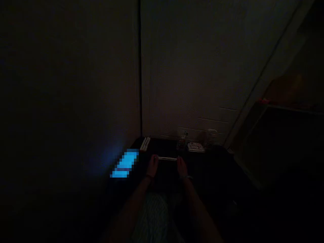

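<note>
The room is very dark. In front of me a thin, pale strip (167, 158) stretches level between my two hands; its kind is too dim to make out. My left hand (152, 165) is closed on the strip's left end, and a dark band circles that wrist. Its other end is in my right hand (181, 166), also closed, with a band on the wrist. Both hands are over a dark table (164, 143). Finger details are lost in shadow.
A glowing blue, pixelated screen (126, 163) lies at the left. Pale slim pieces (145, 143) lie behind it. Along the wall (177, 67) are a small container (181, 143), a flat patterned white item (196, 147) and a faint clear vessel (211, 136).
</note>
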`<state>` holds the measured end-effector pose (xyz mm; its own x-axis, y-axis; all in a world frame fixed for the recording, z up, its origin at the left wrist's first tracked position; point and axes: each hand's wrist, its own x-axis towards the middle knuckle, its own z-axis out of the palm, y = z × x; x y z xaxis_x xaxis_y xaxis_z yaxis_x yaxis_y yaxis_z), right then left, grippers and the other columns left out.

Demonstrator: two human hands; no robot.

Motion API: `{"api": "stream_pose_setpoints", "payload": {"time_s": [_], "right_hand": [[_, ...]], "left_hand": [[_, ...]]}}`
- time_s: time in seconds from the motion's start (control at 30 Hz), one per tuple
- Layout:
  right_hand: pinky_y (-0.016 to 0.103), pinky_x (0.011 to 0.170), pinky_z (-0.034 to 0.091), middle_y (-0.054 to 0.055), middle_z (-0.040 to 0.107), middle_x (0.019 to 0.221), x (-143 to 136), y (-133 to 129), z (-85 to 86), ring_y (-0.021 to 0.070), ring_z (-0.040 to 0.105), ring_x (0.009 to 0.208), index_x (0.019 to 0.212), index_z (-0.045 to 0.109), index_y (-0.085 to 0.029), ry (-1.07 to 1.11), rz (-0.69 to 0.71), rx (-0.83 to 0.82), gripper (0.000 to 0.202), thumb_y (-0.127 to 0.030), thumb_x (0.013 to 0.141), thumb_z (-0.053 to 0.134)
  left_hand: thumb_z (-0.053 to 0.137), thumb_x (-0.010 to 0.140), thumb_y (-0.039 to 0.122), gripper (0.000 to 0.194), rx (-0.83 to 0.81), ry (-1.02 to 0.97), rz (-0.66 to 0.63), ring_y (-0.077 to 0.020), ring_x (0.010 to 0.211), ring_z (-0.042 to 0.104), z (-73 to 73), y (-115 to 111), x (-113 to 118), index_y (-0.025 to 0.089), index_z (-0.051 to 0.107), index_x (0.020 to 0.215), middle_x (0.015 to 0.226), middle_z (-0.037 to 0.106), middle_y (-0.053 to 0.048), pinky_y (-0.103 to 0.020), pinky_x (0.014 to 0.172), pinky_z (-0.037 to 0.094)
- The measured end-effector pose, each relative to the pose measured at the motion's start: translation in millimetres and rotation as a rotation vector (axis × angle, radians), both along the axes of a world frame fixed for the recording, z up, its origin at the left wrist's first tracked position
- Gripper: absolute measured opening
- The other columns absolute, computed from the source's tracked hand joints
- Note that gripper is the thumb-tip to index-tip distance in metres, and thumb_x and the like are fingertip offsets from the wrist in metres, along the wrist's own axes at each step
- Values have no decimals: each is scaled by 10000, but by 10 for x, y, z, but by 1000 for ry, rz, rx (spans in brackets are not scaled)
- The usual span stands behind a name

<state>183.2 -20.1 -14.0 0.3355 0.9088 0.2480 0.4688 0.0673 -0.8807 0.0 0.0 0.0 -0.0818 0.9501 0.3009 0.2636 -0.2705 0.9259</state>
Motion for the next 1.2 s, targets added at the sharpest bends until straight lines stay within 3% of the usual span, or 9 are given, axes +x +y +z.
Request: {"api": "stream_pose_setpoints", "payload": {"time_s": [0.17,0.37,0.6,1.0,1.2], "right_hand": [[245,720,399,45,637,859,-15,-5,50,161,559,793,878,600,-215,44,1,21,422,-513,844,304],[223,582,374,7,593,670,-12,-9,55,131,500,606,763,592,-202,72,6,24,473,-544,838,274],[231,535,351,16,579,630,-13,-11,51,143,492,580,702,584,-202,76,-21,34,485,-553,833,276],[228,608,359,11,578,711,-12,-35,70,134,503,632,770,536,-215,-55,-2,55,394,-488,858,266],[223,606,365,12,590,732,-11,0,30,133,520,642,799,539,-222,-39,13,53,376,-470,861,263]], "left_hand": [[371,810,465,321,-22,-8,8,-128,630,501,7,-3,1,197,529,887,667,526,29,-245,633,411],[405,800,487,344,-1,-7,1,-158,764,546,4,1,-15,186,553,876,786,587,-6,-265,715,421],[414,801,504,391,-21,-26,51,-180,845,564,6,-3,10,164,570,915,881,618,-46,-278,770,421],[398,814,441,283,-28,-8,-20,-133,690,524,109,-107,4,194,535,818,721,566,15,-241,655,420],[384,817,453,286,12,3,-18,-123,627,478,30,-41,4,206,521,864,673,506,35,-235,616,395]]}}
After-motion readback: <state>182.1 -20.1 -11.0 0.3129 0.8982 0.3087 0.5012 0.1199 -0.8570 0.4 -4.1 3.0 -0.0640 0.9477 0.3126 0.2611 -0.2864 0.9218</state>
